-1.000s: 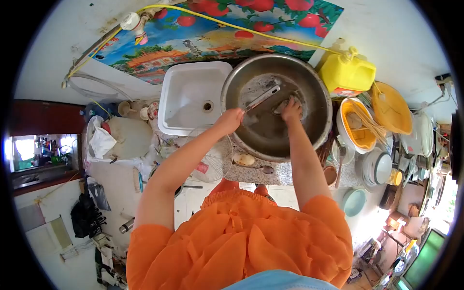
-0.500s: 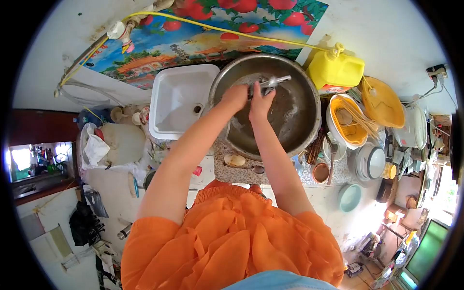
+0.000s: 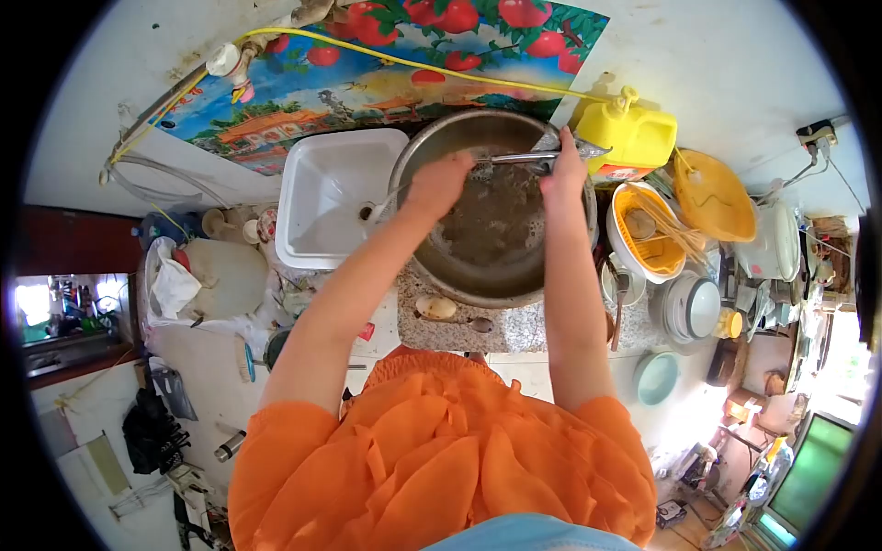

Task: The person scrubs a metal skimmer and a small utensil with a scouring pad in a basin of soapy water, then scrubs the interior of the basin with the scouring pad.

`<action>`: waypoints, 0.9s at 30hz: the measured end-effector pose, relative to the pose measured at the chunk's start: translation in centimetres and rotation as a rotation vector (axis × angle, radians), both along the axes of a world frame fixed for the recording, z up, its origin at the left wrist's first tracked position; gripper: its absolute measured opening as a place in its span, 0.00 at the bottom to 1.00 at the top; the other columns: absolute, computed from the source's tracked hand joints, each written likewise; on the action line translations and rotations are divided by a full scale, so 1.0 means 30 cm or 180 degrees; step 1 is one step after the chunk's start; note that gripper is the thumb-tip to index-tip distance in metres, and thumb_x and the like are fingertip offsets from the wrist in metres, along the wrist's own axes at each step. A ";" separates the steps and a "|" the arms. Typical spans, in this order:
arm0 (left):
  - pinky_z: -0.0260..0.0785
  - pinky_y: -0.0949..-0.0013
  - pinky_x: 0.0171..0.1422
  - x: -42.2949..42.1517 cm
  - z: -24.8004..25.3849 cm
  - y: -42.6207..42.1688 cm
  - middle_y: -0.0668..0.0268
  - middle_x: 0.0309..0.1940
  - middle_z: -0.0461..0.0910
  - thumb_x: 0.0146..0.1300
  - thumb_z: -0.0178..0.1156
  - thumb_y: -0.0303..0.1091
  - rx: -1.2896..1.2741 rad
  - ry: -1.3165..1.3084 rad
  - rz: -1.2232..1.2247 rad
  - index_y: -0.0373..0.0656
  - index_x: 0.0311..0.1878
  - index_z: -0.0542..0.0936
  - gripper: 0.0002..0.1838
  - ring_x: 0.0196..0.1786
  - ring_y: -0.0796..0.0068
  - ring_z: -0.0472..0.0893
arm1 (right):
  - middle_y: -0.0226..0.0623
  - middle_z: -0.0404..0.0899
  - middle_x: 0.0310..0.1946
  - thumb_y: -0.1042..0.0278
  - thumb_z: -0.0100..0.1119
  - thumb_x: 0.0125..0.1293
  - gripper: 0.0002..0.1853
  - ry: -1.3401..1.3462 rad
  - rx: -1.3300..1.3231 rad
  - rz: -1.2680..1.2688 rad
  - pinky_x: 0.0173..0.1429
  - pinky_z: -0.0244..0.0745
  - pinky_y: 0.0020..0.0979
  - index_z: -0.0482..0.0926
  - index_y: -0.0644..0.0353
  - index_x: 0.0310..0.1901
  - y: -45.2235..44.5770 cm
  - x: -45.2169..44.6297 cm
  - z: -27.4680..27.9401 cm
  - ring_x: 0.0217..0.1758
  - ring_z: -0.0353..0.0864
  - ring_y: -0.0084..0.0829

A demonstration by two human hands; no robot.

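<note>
A long, shiny metal utensil (image 3: 519,158) lies level above a large round metal basin (image 3: 432,266) of cloudy water. My left hand (image 3: 439,184) is closed around its left end, a slim handle. The wider right end is in my right hand (image 3: 567,170), whose fingers are wrapped about it near the basin's far right rim. Its exact kind is unclear, as my fingers cover part of it. Small bubbles and ripples show on the water below.
A white sink (image 3: 308,207) adjoins the basin on the left. To the right stand a yellow jug (image 3: 638,138), a yellow basket (image 3: 648,241) with chopsticks, and stacked bowls (image 3: 703,308). A soap bar (image 3: 435,307) and spoon (image 3: 480,324) lie on the front ledge.
My right hand has moved right, from mid-basin to the far right rim. The utensil now stretches between my hands, with more of its length showing. My left hand has shifted slightly left.
</note>
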State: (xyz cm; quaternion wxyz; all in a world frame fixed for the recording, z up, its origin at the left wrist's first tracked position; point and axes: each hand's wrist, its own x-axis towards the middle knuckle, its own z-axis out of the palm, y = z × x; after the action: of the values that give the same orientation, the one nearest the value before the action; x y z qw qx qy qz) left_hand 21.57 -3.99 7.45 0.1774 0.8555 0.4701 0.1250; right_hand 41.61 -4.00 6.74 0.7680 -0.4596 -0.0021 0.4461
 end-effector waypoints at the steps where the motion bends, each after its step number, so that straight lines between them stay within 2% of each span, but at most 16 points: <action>1: 0.66 0.54 0.40 -0.030 0.016 0.012 0.55 0.32 0.74 0.59 0.47 0.31 0.0179 0.0070 -0.0045 0.42 0.35 0.69 0.04 0.37 0.53 0.76 | 0.37 0.77 0.40 0.65 0.61 0.56 0.19 -0.0208 0.0058 0.0429 0.42 0.73 0.35 0.72 0.66 0.46 -0.026 0.014 0.018 0.39 0.77 0.31; 3: 0.66 0.56 0.43 -0.066 0.038 0.030 0.58 0.36 0.73 0.57 0.47 0.29 0.0507 0.0190 -0.0233 0.43 0.35 0.69 0.04 0.41 0.56 0.75 | 0.36 0.78 0.36 0.63 0.63 0.55 0.19 -0.0677 -0.0568 0.1519 0.40 0.74 0.34 0.73 0.64 0.44 -0.083 0.018 0.074 0.36 0.78 0.29; 6: 0.65 0.59 0.47 -0.085 0.080 0.053 0.61 0.40 0.71 0.54 0.49 0.28 0.0931 0.0250 -0.0603 0.44 0.36 0.69 0.05 0.46 0.59 0.73 | 0.35 0.79 0.35 0.60 0.62 0.56 0.18 -0.0879 -0.0711 0.2598 0.39 0.76 0.29 0.74 0.64 0.44 -0.154 0.002 0.136 0.35 0.80 0.27; 7: 0.65 0.60 0.48 -0.085 0.106 0.054 0.61 0.41 0.70 0.53 0.49 0.27 0.1038 0.0235 -0.0706 0.45 0.37 0.70 0.07 0.47 0.59 0.72 | 0.35 0.79 0.34 0.61 0.64 0.54 0.19 -0.0920 -0.0870 0.2931 0.38 0.74 0.26 0.75 0.64 0.43 -0.180 -0.003 0.170 0.33 0.78 0.25; 8: 0.64 0.60 0.49 -0.086 0.126 0.052 0.62 0.41 0.70 0.53 0.49 0.27 0.1142 0.0220 -0.0806 0.45 0.39 0.70 0.09 0.48 0.60 0.71 | 0.35 0.79 0.35 0.61 0.64 0.55 0.18 -0.0956 -0.0685 0.2979 0.38 0.74 0.25 0.75 0.64 0.43 -0.203 -0.010 0.174 0.33 0.78 0.25; 11: 0.64 0.62 0.49 -0.074 0.169 0.032 0.60 0.42 0.70 0.52 0.53 0.29 0.2112 -0.0524 -0.0598 0.45 0.43 0.72 0.13 0.47 0.60 0.70 | 0.34 0.79 0.35 0.62 0.62 0.57 0.16 -0.1183 -0.0202 0.2816 0.37 0.74 0.26 0.75 0.64 0.43 -0.243 -0.038 0.147 0.34 0.78 0.24; 14: 0.64 0.66 0.49 -0.025 0.142 -0.109 0.58 0.41 0.70 0.56 0.55 0.33 0.1718 -0.1351 0.0763 0.42 0.45 0.73 0.13 0.44 0.61 0.72 | 0.33 0.79 0.34 0.65 0.61 0.58 0.13 -0.1070 -0.0013 0.2297 0.37 0.74 0.25 0.76 0.63 0.42 -0.286 -0.095 0.147 0.33 0.77 0.22; 16: 0.64 0.69 0.47 0.035 0.042 -0.223 0.60 0.36 0.73 0.60 0.55 0.39 -0.1080 -0.2576 0.0977 0.39 0.43 0.74 0.15 0.40 0.69 0.73 | 0.31 0.78 0.33 0.67 0.59 0.59 0.10 -0.0936 0.0006 0.2068 0.36 0.73 0.24 0.77 0.63 0.40 -0.313 -0.120 0.115 0.33 0.76 0.20; 17: 0.64 0.72 0.45 0.079 0.058 -0.263 0.65 0.31 0.73 0.64 0.51 0.42 -0.2624 -0.3438 0.1146 0.38 0.44 0.73 0.15 0.36 0.77 0.72 | 0.28 0.78 0.32 0.67 0.59 0.60 0.10 -0.0955 -0.0093 0.2078 0.37 0.70 0.22 0.77 0.62 0.41 -0.323 -0.131 0.079 0.32 0.74 0.18; 19: 0.63 0.74 0.44 0.139 0.004 -0.277 0.68 0.32 0.74 0.65 0.50 0.42 -0.2609 -0.4108 0.1238 0.38 0.43 0.74 0.15 0.37 0.81 0.70 | 0.26 0.77 0.31 0.66 0.59 0.60 0.11 -0.1353 0.0089 0.1972 0.38 0.67 0.20 0.76 0.62 0.41 -0.347 -0.172 0.011 0.32 0.71 0.16; 22: 0.63 0.74 0.48 0.125 -0.052 -0.262 0.68 0.40 0.73 0.68 0.46 0.37 -0.2297 -0.3609 0.1455 0.42 0.45 0.72 0.11 0.42 0.80 0.71 | 0.29 0.76 0.33 0.60 0.53 0.64 0.14 -0.1851 -0.0482 0.1577 0.40 0.67 0.23 0.75 0.65 0.42 -0.356 -0.166 0.005 0.34 0.71 0.19; 24: 0.64 0.74 0.45 0.089 -0.119 -0.263 0.68 0.39 0.73 0.68 0.44 0.36 -0.2414 -0.3861 0.1513 0.43 0.44 0.70 0.09 0.40 0.80 0.71 | 0.33 0.76 0.36 0.56 0.48 0.66 0.18 -0.2223 -0.0782 0.1417 0.43 0.67 0.26 0.73 0.65 0.45 -0.344 -0.129 -0.031 0.38 0.72 0.24; 27: 0.65 0.74 0.36 0.062 -0.102 -0.326 0.69 0.32 0.70 0.68 0.41 0.33 -0.2859 -0.4226 0.1581 0.44 0.41 0.66 0.05 0.32 0.79 0.70 | 0.35 0.75 0.41 0.54 0.48 0.66 0.21 -0.1203 -0.0396 0.1047 0.46 0.68 0.27 0.72 0.64 0.48 -0.298 -0.133 -0.089 0.42 0.73 0.25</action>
State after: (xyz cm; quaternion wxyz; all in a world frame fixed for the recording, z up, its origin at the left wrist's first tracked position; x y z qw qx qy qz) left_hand 23.44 -13.77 4.39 0.7084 0.3238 0.4478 0.4390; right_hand 37.63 -12.94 4.06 0.6413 -0.5747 -0.1928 0.4704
